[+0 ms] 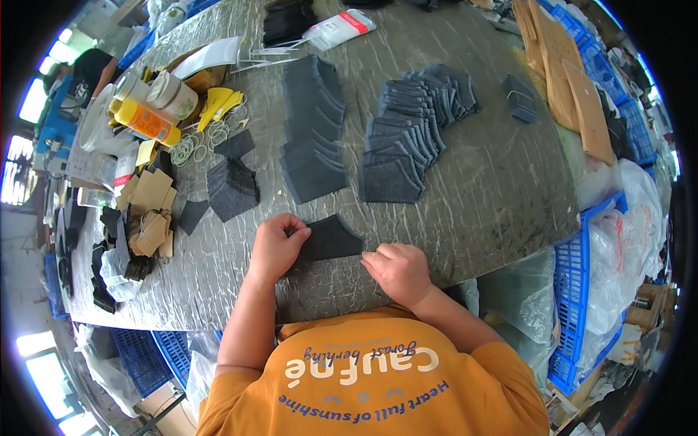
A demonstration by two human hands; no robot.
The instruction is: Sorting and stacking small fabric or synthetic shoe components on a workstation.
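A dark grey cut fabric piece (pixel 331 238) with one curved edge lies in front of me at the near side of the table. My left hand (pixel 276 247) is closed, thumb and forefinger pinching its left end. At its lower right corner my right hand (pixel 400 272) is closed too, its fingertips pressed together on the edge. Beyond my hands lies an overlapping row of similar fabric pieces (pixel 313 160). To the right of it, a second fanned row (pixel 396 163) stretches away from me. A smaller pile of dark pieces (pixel 233 190) sits to the left.
A yellow bottle (pixel 145 120), white tubs (pixel 171 94) and rubber bands (pixel 190 147) stand or lie at the left. Bundled tan card pieces (pixel 151 218) are nearer me. A banded fabric bundle (pixel 520 102) lies far right. A blue crate (pixel 571 291) stands beside the table's right edge.
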